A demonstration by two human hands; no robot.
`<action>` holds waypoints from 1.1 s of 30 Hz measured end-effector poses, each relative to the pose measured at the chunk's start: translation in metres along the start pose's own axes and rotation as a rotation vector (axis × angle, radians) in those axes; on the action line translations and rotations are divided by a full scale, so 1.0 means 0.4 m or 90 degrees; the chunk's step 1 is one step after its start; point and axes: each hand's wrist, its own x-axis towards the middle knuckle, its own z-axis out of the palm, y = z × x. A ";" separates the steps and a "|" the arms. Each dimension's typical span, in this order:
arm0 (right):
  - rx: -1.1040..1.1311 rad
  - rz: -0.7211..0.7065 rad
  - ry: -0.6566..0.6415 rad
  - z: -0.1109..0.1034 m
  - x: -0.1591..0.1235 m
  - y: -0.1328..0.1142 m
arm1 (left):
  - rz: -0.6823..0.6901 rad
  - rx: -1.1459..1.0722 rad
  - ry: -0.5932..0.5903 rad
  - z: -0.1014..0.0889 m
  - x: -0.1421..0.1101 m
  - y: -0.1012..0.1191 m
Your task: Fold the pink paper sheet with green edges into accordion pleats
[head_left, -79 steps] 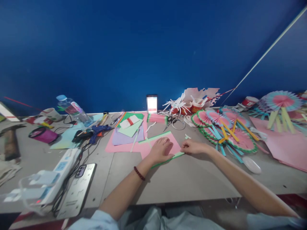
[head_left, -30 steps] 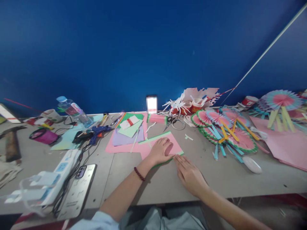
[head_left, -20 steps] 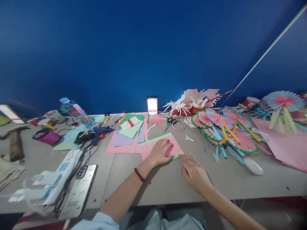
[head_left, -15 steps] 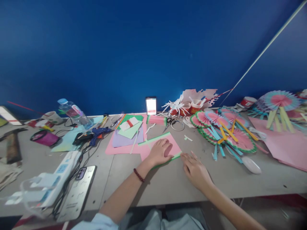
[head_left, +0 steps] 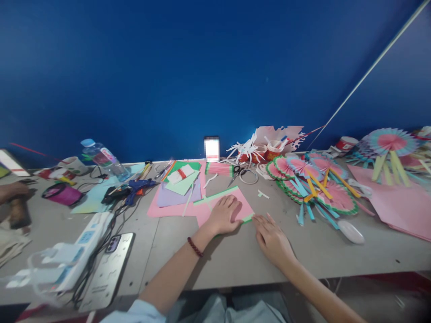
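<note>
A sheet of pink paper (head_left: 243, 204) with green strips along its long edges lies at an angle on the table. My left hand (head_left: 225, 215) rests flat across it, fingers spread and pressing it down. At the sheet's near right corner are the fingertips of my right hand (head_left: 273, 237), stretched out low over the table and touching the corner's green edge. Part of the near green strip is hidden under my left hand. Behind the sheet lie scissors (head_left: 236, 171) and a pleated pink strip with green edges (head_left: 219, 169).
Folded paper fans (head_left: 332, 197) and a white spoon-like piece (head_left: 351, 232) lie to the right. Stacked coloured paper (head_left: 164, 198), a phone (head_left: 107, 273), a power strip (head_left: 85, 242) and a glue gun (head_left: 136, 188) are on the left. Another person's hand (head_left: 10, 192) is over a hammer (head_left: 19, 214).
Another person's hand has come in at the far left, over the hammer. My two hands and the pink sheet have hardly moved.
</note>
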 end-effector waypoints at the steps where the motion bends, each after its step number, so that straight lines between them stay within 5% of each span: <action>1: 0.005 0.004 -0.002 0.000 0.000 0.000 | 0.001 0.011 -0.004 0.000 -0.001 0.000; 6: 0.022 0.021 -0.012 -0.001 0.004 -0.002 | -0.010 0.074 -0.024 -0.032 -0.007 0.005; 14: 0.034 0.046 -0.016 0.011 -0.002 0.006 | -0.101 0.176 -0.149 -0.156 -0.048 -0.048; 18: 0.045 0.051 -0.018 0.016 -0.004 0.007 | -0.090 0.175 -0.105 -0.177 -0.088 -0.104; 24: 0.053 0.077 -0.025 0.015 -0.004 0.005 | -0.056 0.180 -0.011 -0.141 -0.116 -0.151; 33: 0.069 0.085 -0.042 0.014 -0.004 0.007 | -0.077 0.202 0.090 -0.167 -0.068 -0.190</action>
